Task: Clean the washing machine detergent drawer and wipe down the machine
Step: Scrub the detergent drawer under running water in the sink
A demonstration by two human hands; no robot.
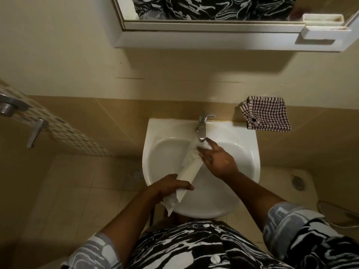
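Note:
A long white detergent drawer slants across the white sink, its far end under the chrome tap. My left hand grips the drawer's near end, fingers curled over it, with a white cloth or tissue hanging below the hand. My right hand rests against the drawer's far end beneath the spout, fingers spread and mostly straight. I cannot tell whether water is running. The washing machine is out of sight.
A checked cloth hangs on the tiled wall right of the tap. A mirror cabinet juts out above the sink. A door with a metal handle stands at left. Floor drains lie on the tiles.

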